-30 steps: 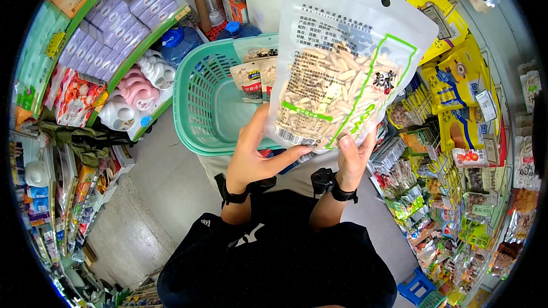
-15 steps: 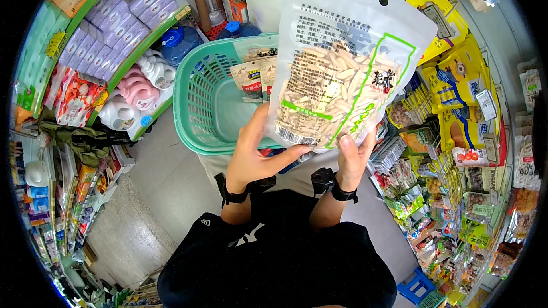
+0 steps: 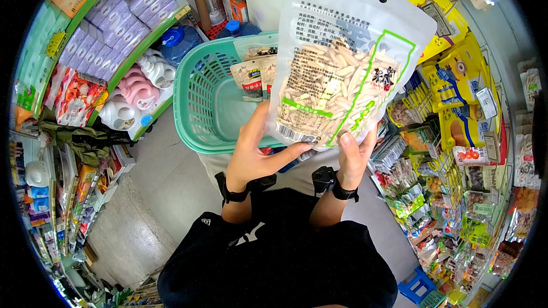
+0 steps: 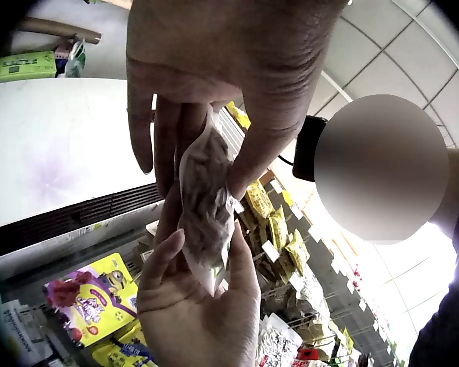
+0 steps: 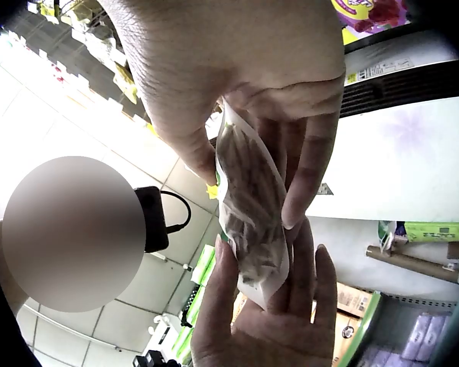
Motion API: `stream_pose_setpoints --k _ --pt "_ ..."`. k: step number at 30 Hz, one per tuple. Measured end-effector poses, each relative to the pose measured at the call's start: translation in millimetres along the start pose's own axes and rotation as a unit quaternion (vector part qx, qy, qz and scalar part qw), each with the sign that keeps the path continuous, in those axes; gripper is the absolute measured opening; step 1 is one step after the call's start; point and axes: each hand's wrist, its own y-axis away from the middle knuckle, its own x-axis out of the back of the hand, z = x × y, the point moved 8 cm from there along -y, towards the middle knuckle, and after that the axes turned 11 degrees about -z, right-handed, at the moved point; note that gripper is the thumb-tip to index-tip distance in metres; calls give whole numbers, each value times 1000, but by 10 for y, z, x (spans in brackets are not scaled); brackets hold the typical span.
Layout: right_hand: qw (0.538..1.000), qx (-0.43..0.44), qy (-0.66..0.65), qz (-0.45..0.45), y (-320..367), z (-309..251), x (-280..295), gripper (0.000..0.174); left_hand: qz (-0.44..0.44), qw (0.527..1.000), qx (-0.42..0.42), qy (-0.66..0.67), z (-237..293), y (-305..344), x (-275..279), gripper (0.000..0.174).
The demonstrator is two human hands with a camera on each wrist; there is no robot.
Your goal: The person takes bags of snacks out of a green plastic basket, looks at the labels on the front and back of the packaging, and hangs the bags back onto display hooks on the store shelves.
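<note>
In the head view both hands hold up a bag of sunflower seeds (image 3: 337, 80), its printed back and barcode facing the camera. My left hand (image 3: 251, 151) grips the lower left corner, thumb on the near face and fingers behind. At the lower right, my right hand (image 3: 354, 159) holds it the same way, thumb on the front. Both wrist views look at the bag's bottom edge: the seed bag (image 4: 206, 199) bulges between thumbs and fingers of both hands. Behind the bag, a green shopping basket (image 3: 181, 102) contains several snack packets (image 3: 248, 80).
Shelves on the left carry purple tissue packs (image 3: 120, 17) and detergent bottles (image 3: 137, 88). Racks on the right are hung with snack bags, among them yellow bags (image 3: 451, 77). Blue water jugs (image 3: 180, 45) stand behind the basket, and a blue stool (image 3: 416, 286) at lower right.
The bag's top has tipped very slightly up and to the left. Both hands keep the same grip, and the basket has stayed in place.
</note>
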Motion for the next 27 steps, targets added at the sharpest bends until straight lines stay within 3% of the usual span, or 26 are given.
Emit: stream_pose_setpoints --k 27 --pt "1000 -1 2 -2 1 18 16 58 -1 1000 1 11 -35 -1 -4 62"
